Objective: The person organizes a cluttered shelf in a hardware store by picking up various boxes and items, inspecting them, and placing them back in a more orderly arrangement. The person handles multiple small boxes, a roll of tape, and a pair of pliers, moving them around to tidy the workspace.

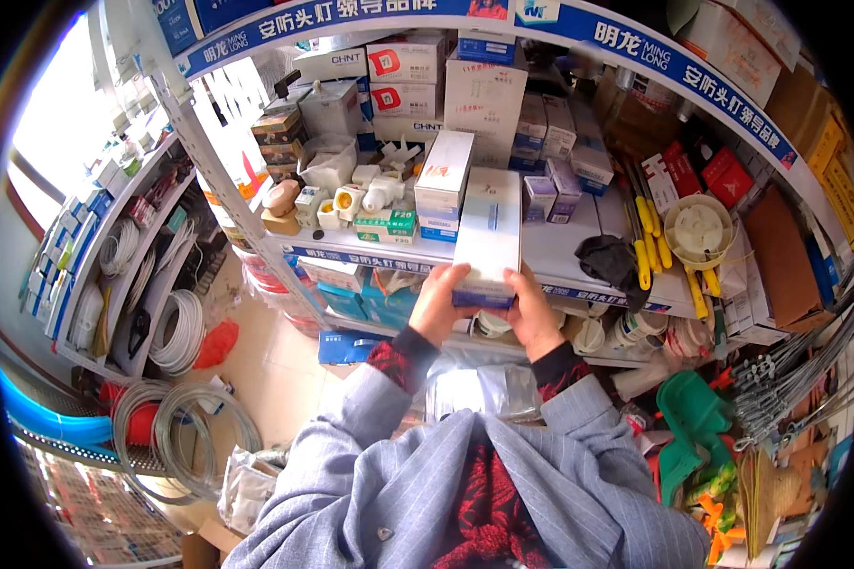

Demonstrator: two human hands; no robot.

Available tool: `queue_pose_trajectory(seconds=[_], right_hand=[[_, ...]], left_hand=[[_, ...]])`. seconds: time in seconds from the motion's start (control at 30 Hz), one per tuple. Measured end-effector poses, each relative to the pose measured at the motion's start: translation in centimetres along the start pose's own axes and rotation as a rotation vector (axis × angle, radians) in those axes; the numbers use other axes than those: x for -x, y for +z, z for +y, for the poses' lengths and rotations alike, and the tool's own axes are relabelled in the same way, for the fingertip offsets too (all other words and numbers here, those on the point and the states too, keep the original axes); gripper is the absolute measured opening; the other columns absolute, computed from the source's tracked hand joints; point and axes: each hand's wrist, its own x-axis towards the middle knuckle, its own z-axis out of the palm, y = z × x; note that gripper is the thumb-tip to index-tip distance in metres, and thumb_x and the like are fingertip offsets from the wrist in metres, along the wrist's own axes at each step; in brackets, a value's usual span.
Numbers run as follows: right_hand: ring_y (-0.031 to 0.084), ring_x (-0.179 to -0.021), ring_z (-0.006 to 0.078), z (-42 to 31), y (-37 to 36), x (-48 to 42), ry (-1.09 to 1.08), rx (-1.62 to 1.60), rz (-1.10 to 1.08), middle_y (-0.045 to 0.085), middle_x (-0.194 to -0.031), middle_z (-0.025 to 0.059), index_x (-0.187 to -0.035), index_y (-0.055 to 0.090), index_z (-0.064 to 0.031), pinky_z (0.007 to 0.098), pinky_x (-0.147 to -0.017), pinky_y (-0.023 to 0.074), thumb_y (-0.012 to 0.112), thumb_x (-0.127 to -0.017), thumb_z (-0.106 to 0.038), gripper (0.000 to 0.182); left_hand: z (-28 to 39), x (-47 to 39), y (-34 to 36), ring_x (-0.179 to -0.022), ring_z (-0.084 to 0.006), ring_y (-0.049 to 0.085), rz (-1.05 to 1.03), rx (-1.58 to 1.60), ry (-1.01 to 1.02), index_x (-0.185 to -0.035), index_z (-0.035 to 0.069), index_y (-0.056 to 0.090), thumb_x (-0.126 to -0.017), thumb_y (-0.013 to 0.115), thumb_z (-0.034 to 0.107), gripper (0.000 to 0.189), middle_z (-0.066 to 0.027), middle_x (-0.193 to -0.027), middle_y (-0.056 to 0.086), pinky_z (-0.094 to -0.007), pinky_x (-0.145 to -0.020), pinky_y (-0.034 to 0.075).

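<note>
A long white cardboard box with a blue-violet lower band is gripped from both sides at the shelf's front edge. My left hand presses on its left near corner, thumb on top. On the opposite corner is my right hand, its thumb also on the upper face. The far end of this box reaches in over the shelf board. Just left of it stand stacked white boxes, the upper one with red handwriting. Small purple-and-white cartons sit to its right.
Sockets and lamp holders and a green box occupy the shelf's left part. Right are yellow-handled tools, a white spool and a black cloth. A slotted metal post rises at left; wire coils lie below.
</note>
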Motion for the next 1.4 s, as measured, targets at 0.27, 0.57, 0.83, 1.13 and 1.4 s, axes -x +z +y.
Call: queue_pose_trajectory(seconds=[0.27, 0.57, 0.83, 1.13, 1.4], right_hand=[[0.049, -0.118, 0.0191, -0.8, 1.1, 8.0, -0.167, -0.009, -0.043, 0.046, -0.132, 0.0081, -0.145, 0.027, -0.0102, 0.0304, -0.089, 0.0487, 0.058, -0.079, -0.017, 0.074], [0.056, -0.111, 0.0308, -7.2, -3.5, 8.5, -0.374, -0.229, 0.103, 0.052, -0.126, 0.0119, -0.133, 0.04, -0.0073, 0.0482, -0.083, 0.0535, 0.054, -0.086, -0.027, 0.053], [0.049, -0.115, 0.0322, -17.3, -11.0, 1.7, -0.412, -0.128, 0.267, 0.051, -0.126, 0.0138, -0.12, 0.047, -0.0086, 0.0547, -0.09, 0.0408, 0.063, -0.08, -0.033, 0.049], [0.056, -0.103, 0.0257, -23.1, -17.2, -10.1, -0.232, -0.095, 0.3, 0.06, -0.112, 0.0088, -0.112, 0.056, -0.0139, 0.0463, -0.088, 0.0433, 0.064, -0.079, -0.038, 0.041], [0.059, -0.092, 0.0187, -23.3, -22.9, -21.3, -0.41, 0.199, 0.22, 0.063, -0.1, 0.0064, -0.107, 0.06, -0.01, 0.0362, -0.076, 0.0474, 0.06, -0.083, -0.039, 0.037]], left_hand=[[-1.3, 7.8, 3.4, -0.12, -0.0262, 0.045, -0.017, -0.065, 0.136, -0.136, 0.004, 0.03, -0.085, 0.056, 0.025, 0.061, -0.0134, -0.13, 0.043, -0.0423, -0.094, 0.046], [-1.2, 0.5, 4.9, -0.109, -0.0254, 0.056, -0.085, -0.671, 0.531, -0.121, 0.003, 0.053, -0.092, 0.055, 0.031, 0.041, -0.0149, -0.117, 0.058, -0.0366, -0.092, 0.044], [-2.6, -11.0, 4.6, -0.081, -0.0289, 0.059, -0.013, -1.742, 0.954, -0.08, 0.008, 0.065, -0.085, 0.058, 0.032, 0.025, -0.0086, -0.083, 0.061, -0.0397, -0.07, 0.049], [-2.6, -11.8, 4.3, -0.077, -0.0289, 0.058, 0.025, -1.716, 0.927, -0.073, 0.009, 0.063, -0.083, 0.059, 0.029, 0.022, -0.0076, -0.076, 0.058, -0.041, -0.067, 0.048], [-2.4, -11.7, 4.5, -0.074, -0.0263, 0.058, 0.033, -1.707, 0.937, -0.07, 0.01, 0.062, -0.082, 0.06, 0.029, 0.023, -0.0057, -0.073, 0.057, -0.04, -0.064, 0.048]])
